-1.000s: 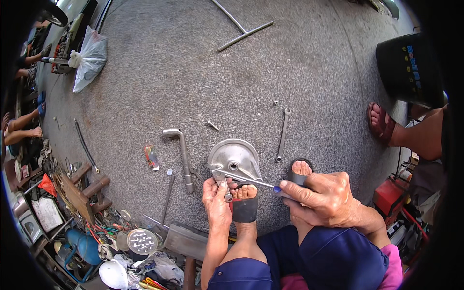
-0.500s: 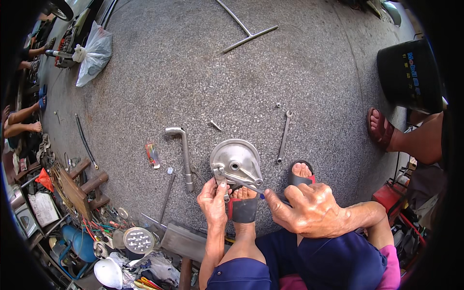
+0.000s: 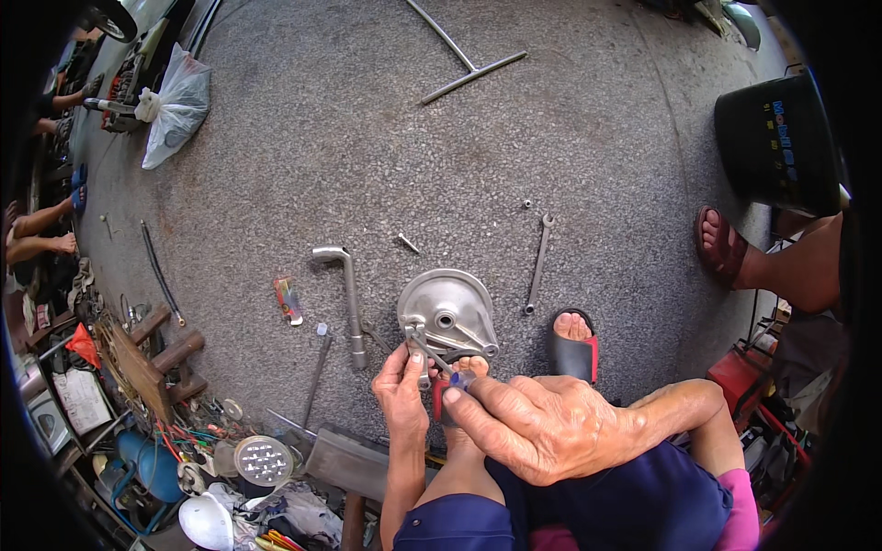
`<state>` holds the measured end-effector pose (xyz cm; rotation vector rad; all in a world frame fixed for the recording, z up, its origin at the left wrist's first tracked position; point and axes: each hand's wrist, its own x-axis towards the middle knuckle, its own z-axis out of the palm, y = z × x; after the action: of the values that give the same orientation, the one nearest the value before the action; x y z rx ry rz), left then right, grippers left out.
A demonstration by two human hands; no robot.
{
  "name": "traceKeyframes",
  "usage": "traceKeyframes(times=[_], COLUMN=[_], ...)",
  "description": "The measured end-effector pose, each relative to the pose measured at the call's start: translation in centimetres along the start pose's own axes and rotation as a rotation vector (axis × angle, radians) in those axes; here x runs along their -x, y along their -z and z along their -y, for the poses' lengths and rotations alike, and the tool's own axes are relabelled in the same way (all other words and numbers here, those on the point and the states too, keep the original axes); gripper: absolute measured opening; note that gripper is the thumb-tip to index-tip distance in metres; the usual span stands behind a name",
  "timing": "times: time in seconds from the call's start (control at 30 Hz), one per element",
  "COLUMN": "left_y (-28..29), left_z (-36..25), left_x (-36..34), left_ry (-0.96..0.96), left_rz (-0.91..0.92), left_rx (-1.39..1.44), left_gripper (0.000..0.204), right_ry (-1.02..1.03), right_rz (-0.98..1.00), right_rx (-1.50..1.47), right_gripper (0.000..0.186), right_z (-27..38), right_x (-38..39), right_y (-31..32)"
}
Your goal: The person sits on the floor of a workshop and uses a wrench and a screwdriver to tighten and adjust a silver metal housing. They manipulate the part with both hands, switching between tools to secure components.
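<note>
A round silver brake plate (image 3: 457,296), resembling a motorcycle drum brake cover, is in front of my feet. My left hand (image 3: 401,395) is closed at its lower left, with thumb and fingers pinching the short metal brake lever (image 3: 424,374). My right hand (image 3: 542,427) is closed around a screwdriver (image 3: 432,351), its handle mostly hidden in the fist and a blue part showing. The slim shaft slants up and left to the joint where the lever meets the plate. Whether the tip touches the joint or the lever, I cannot tell.
On the speckled floor lie an L-shaped socket wrench (image 3: 350,303), a combination wrench (image 3: 540,264), a bolt (image 3: 408,243) and a T-handle bar (image 3: 473,73). A wooden stool (image 3: 138,363) and clutter stand left. A black bucket (image 3: 776,142) and another person's sandalled foot (image 3: 721,243) are right.
My right hand has moved left and slightly down, so the screwdriver shaft slants more steeply. My left hand stays on the lever. The brake plate has barely moved.
</note>
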<state>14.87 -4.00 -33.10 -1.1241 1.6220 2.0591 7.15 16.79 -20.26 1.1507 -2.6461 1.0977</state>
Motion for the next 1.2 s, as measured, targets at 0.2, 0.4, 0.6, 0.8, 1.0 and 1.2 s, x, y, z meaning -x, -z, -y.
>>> traceKeyframes(times=[0.2, 0.4, 0.6, 0.8, 1.0, 1.2], left_y=[-0.9, 0.0, 0.2, 0.5, 1.3, 2.3], left_z=[1.2, 0.1, 0.4, 0.9, 0.8, 1.1], left_x=[0.4, -0.1, -0.1, -0.4, -0.4, -0.7], left_ry=[-0.014, 0.012, 0.128, 0.131, 0.175, 0.187], left_rz=[-0.113, 0.022, -0.069, -0.037, -0.018, 0.016], left_rx=[0.098, 0.042, 0.176, 0.204, 0.267, 0.226], left_gripper=[0.025, 0.027, 0.027, 0.030, 0.028, 0.029], right_ry=[-0.136, -0.015, 0.041, 0.090, 0.178, 0.213], right_rz=[0.007, 0.005, -0.052, 0.070, 0.068, 0.122], right_rx=[-0.112, -0.040, -0.060, -0.090, -0.038, -0.019], right_gripper=[0.046, 0.049, 0.042, 0.029, 0.026, 0.021], right_z=[-0.2, -0.1, 0.5, 0.1, 0.9, 1.0], right_x=[-0.3, -0.2, -0.2, 0.4, -0.3, -0.6], right_y=[0.3, 0.6, 1.4, 0.3, 1.8, 1.0])
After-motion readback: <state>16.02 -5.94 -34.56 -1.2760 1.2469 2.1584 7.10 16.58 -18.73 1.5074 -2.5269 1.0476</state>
